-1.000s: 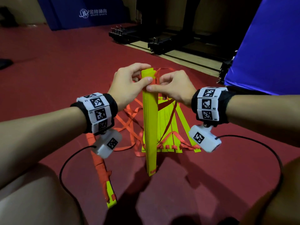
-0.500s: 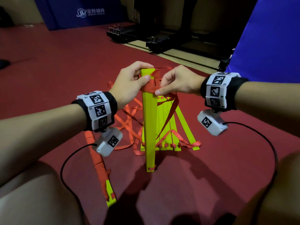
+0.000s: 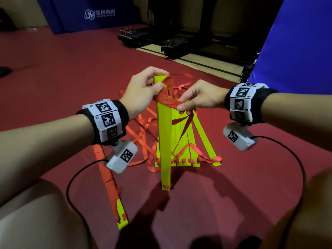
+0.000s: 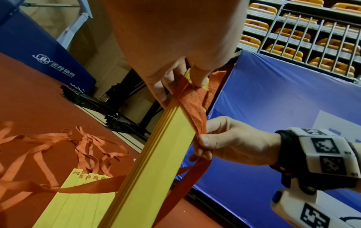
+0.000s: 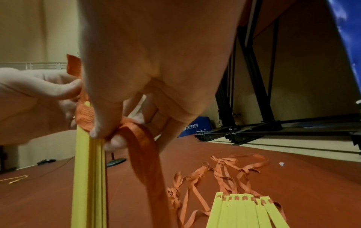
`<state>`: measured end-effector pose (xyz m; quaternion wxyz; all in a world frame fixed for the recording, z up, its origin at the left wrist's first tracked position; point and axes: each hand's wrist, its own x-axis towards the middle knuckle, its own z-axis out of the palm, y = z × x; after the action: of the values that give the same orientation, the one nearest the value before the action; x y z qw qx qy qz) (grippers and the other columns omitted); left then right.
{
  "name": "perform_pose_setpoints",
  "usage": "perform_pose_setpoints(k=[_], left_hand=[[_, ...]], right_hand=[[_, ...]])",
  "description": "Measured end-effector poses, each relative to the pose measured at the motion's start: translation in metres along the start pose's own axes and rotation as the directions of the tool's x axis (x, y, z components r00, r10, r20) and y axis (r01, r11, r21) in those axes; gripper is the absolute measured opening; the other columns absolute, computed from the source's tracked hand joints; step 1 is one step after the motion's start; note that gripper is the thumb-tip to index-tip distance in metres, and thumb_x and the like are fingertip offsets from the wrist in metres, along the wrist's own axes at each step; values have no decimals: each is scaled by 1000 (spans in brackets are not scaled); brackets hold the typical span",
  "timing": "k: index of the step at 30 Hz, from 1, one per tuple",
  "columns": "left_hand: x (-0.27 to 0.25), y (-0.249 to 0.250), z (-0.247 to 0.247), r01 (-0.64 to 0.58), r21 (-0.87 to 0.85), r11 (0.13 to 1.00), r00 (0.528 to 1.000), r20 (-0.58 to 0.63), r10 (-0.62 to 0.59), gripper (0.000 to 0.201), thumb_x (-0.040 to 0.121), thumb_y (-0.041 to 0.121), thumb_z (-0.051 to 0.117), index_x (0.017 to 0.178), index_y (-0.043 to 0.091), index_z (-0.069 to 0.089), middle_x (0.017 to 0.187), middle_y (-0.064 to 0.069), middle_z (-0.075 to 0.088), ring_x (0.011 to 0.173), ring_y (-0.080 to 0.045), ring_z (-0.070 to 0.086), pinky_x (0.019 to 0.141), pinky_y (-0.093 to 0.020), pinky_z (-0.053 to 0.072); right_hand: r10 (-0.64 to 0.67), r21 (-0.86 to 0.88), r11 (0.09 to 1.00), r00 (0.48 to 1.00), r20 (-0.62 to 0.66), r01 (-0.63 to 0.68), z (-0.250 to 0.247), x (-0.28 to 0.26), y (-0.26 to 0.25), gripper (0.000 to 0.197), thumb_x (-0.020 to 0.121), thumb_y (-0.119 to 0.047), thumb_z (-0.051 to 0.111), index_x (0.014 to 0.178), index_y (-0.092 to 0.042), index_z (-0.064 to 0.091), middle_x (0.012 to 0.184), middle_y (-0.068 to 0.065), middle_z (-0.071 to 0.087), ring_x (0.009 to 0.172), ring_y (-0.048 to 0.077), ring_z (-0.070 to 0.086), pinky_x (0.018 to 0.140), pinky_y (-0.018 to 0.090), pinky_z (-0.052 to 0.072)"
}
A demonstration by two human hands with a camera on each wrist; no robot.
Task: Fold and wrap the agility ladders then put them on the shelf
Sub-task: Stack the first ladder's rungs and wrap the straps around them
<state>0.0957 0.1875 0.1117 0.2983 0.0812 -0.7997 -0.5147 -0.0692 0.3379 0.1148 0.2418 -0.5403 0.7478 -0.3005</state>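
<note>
A stack of yellow rungs (image 3: 164, 139) stands upright on its end on the red floor (image 3: 62, 72). The left hand (image 3: 142, 92) curls round the top of the stack, with its thumb pressing an orange strap (image 3: 166, 99) flat on the front. The right hand (image 3: 201, 97) is just to the right of the stack. It pinches the same strap between thumb and finger, a little lower down, and the strap slants across the stack between the two hands.

Behind the stack, more yellow rungs (image 3: 183, 141) lie flat on the floor in a fan, with loose orange straps (image 3: 142, 139) tangled to their left. To the left of the stack lies a wrapped bundle (image 3: 109, 180), orange with a yellow end.

Far behind the stack, a blue mat (image 3: 93, 15) has white writing on it that is too small to read. A wire shelf (image 4: 304, 30) behind the stack holds rows of orange things.
</note>
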Motion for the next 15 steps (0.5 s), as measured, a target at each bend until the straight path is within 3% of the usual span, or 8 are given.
perform_pose_setpoints(k=[5, 8, 13, 15], left_hand=[[3, -2, -1, 20, -20, 1000, 1000, -8, -20, 30, 101, -8, 52, 118, 14, 64, 82, 6, 67, 70, 0, 62, 69, -20, 54], [4, -4, -4, 35, -32, 999, 999, -3, -35, 30, 102, -7, 52, 118, 15, 65, 85, 6, 70, 75, -2, 64, 73, -23, 56], [5, -4, -3, 23, -19, 1000, 1000, 15, -23, 30, 102, -7, 52, 117, 16, 64, 94, -2, 71, 83, -6, 67, 81, -29, 58], [5, -5, -4, 24, -11, 1000, 1000, 12, -23, 30, 102, -6, 52, 117, 17, 64, 95, -1, 72, 84, -7, 68, 81, -29, 59]], right_hand=[[49, 46, 998, 998, -41, -47, 6, 3, -2, 18, 81, -23, 84, 88, -7, 79, 76, 7, 68, 71, 20, 54, 72, 33, 42], [70, 72, 995, 996, -53, -66, 6, 2, -5, 24, 80, -23, 85, 86, -2, 75, 71, 4, 63, 66, 17, 50, 63, 29, 38], [2, 164, 986, 991, -134, 20, 5, 0, -7, 19, 87, -31, 79, 85, -12, 80, 62, -11, 64, 53, 2, 47, 51, 13, 36], [-60, 152, 985, 987, -150, 83, 8, 0, -8, 18, 91, -32, 75, 86, -15, 81, 64, -9, 65, 53, 7, 44, 49, 15, 33]])
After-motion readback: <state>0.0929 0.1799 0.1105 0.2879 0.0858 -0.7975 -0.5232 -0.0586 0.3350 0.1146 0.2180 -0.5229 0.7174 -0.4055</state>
